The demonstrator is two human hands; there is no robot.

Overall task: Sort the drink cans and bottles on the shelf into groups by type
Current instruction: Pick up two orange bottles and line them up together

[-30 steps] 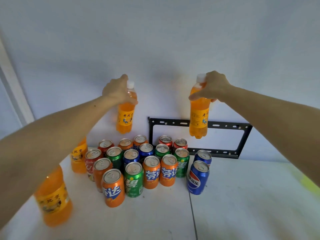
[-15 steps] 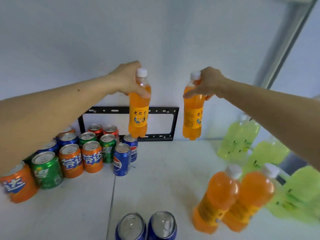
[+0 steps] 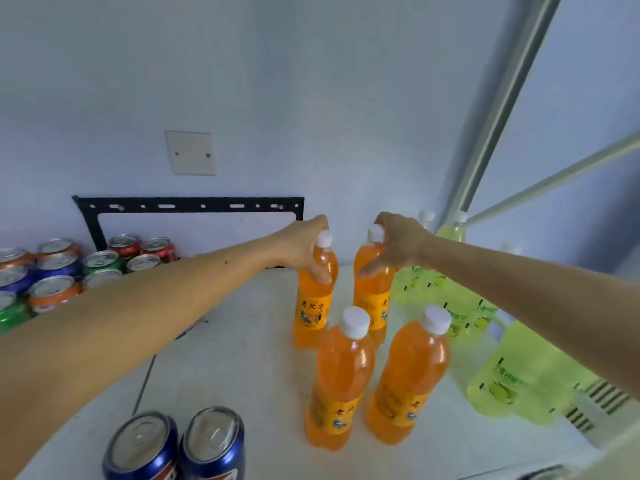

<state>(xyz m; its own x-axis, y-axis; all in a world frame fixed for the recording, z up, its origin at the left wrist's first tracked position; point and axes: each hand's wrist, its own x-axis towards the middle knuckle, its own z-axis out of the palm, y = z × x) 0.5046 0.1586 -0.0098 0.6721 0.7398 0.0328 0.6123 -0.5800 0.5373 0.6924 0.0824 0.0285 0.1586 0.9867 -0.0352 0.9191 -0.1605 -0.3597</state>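
Note:
My left hand (image 3: 302,245) grips the neck of an orange soda bottle (image 3: 313,306) that stands on the white shelf (image 3: 242,375). My right hand (image 3: 398,242) grips the neck of a second orange bottle (image 3: 371,299) just to its right. Two more orange bottles (image 3: 341,379) (image 3: 410,375) stand upright in front of them. Several yellow-green bottles (image 3: 460,299) crowd the right side. Mixed orange, green, blue and red cans (image 3: 55,271) sit at the far left, partly hidden by my left arm. Two blue cans (image 3: 176,445) stand at the front edge.
A black metal bracket (image 3: 188,206) hangs on the back wall behind the cans, below a white wall plate (image 3: 190,152). A grey upright post (image 3: 498,98) and a slanted rail (image 3: 554,178) frame the shelf's right side. A seam (image 3: 143,386) splits the shelf surface.
Both hands have carried their orange bottles to the right and down; the bottles now stand on the shelf behind the other two orange bottles. The camera has turned right.

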